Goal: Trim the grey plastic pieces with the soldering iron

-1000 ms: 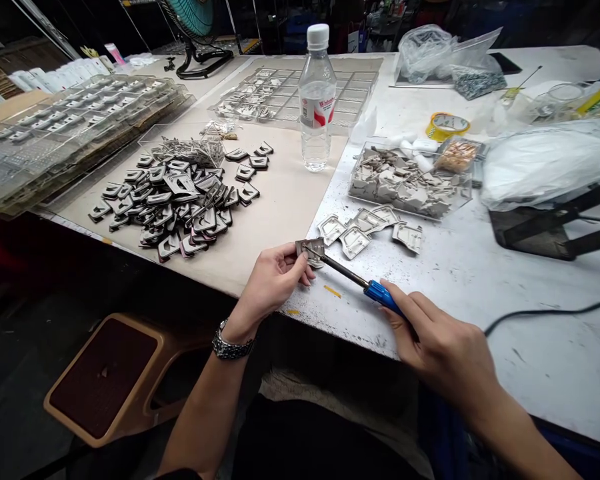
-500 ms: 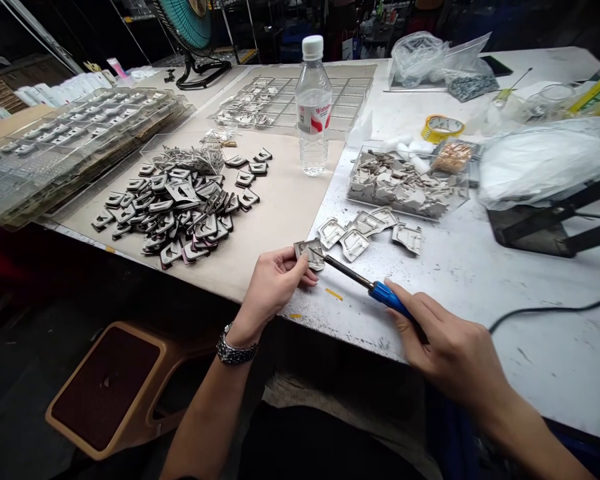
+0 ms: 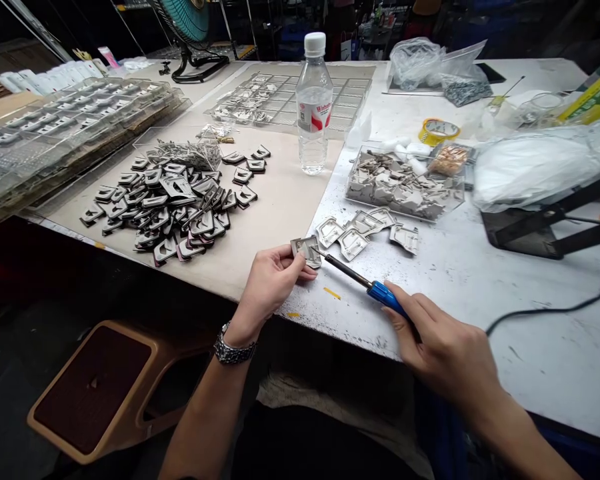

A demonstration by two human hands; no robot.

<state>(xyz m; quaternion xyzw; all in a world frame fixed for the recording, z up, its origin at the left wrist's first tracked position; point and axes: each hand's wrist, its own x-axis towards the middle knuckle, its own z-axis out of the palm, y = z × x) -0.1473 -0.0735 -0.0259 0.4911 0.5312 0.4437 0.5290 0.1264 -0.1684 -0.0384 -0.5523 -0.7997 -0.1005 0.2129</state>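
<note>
My left hand [image 3: 271, 281] pinches a small grey metal part [image 3: 307, 250] just above the table's front edge. My right hand [image 3: 443, 347] grips the blue handle of a soldering iron [image 3: 365, 285], whose dark tip touches that part. Just beyond lie several loose grey parts [image 3: 367, 229] in a short row. A clear tray of similar grey parts [image 3: 403, 185] stands behind them. To the left, a heap of dark finished pieces [image 3: 173, 205] is spread over a beige mat [image 3: 275, 207].
A water bottle [image 3: 313, 107] stands at the mat's far edge. Clear compartment trays [image 3: 63, 130] fill the left side, a grid tray [image 3: 290, 97] the back. Tape roll [image 3: 439, 130], plastic bags [image 3: 540, 163], a black stand [image 3: 545, 230] sit right. The iron's cord [image 3: 550, 310] crosses the white table. A stool [image 3: 97, 387] stands below.
The hands keep the same grip, the iron's tip staying on the part. Only the view has shifted slightly; nothing on the table has moved.
</note>
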